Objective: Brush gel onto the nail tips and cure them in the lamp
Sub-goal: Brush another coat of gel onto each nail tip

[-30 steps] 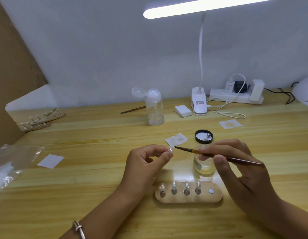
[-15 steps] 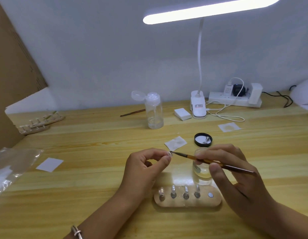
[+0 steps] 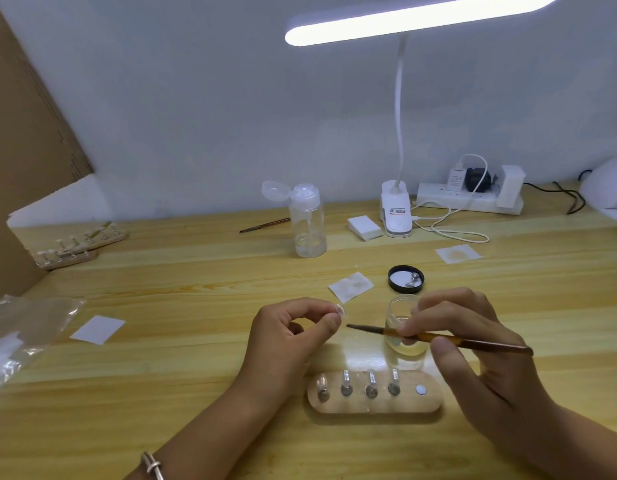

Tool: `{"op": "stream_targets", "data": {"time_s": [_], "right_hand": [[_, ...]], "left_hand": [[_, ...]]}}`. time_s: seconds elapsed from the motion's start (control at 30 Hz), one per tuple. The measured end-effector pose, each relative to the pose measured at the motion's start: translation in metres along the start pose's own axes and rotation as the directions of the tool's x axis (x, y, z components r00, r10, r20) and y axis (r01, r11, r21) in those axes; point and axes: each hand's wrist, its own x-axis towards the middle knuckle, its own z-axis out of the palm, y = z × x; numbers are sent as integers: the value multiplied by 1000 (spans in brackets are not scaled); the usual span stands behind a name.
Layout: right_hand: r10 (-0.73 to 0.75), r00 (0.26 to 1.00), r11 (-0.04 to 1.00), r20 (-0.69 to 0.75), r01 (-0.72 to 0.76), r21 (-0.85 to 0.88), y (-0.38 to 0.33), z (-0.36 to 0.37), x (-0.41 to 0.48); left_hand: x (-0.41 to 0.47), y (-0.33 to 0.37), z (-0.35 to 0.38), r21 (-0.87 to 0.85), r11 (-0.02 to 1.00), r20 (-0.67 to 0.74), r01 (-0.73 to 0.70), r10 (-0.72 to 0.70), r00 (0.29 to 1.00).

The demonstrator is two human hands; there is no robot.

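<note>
My left hand (image 3: 293,332) pinches a small clear nail tip (image 3: 340,309) between thumb and forefinger above the wooden table. My right hand (image 3: 473,355) holds a thin brown brush (image 3: 438,337), whose dark bristle end points left and sits just right of and below the tip, not touching it. Behind the brush stands an open glass jar of gel (image 3: 404,327). In front of my hands lies an oval wooden holder (image 3: 374,393) with several small metal stands, one at its left carrying a nail tip. The white curing lamp (image 3: 608,192) shows at the far right edge.
The jar's black lid (image 3: 405,279) lies behind the jar. A clear pump bottle (image 3: 307,223), a spare brush (image 3: 265,225), white wipes (image 3: 350,287), a desk lamp base (image 3: 396,213) and a power strip (image 3: 469,199) sit further back. More wooden holders (image 3: 78,245) and a plastic bag (image 3: 19,334) lie left.
The brush tip touched the nail tip half a second ago; now it has drawn back to the right and slightly down. My left hand holds the tip in almost the same place.
</note>
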Motion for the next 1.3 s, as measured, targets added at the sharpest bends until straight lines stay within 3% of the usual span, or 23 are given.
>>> {"op": "stream_targets", "data": {"time_s": [0.63, 0.83, 0.97, 1.1, 1.3], "right_hand": [[21, 998, 999, 57, -20, -25, -1, 1, 3], [15, 1000, 1000, 7, -14, -17, -2, -2, 3], [12, 998, 1000, 60, -11, -28, -1, 0, 3], [42, 999, 999, -1, -42, 12, -1, -6, 4], [103, 993, 972, -58, -113, -207, 11, -20, 17]], "left_hand": [[0, -5, -1, -15, 1000, 25, 2, -2, 1000], [1, -5, -1, -1, 1000, 21, 4, -4, 1000], [0, -5, -1, -12, 1000, 5, 10, -10, 1000], [1, -4, 0, -17, 1000, 7, 4, -4, 1000], [0, -1, -1, -50, 999, -1, 1, -1, 1000]]}}
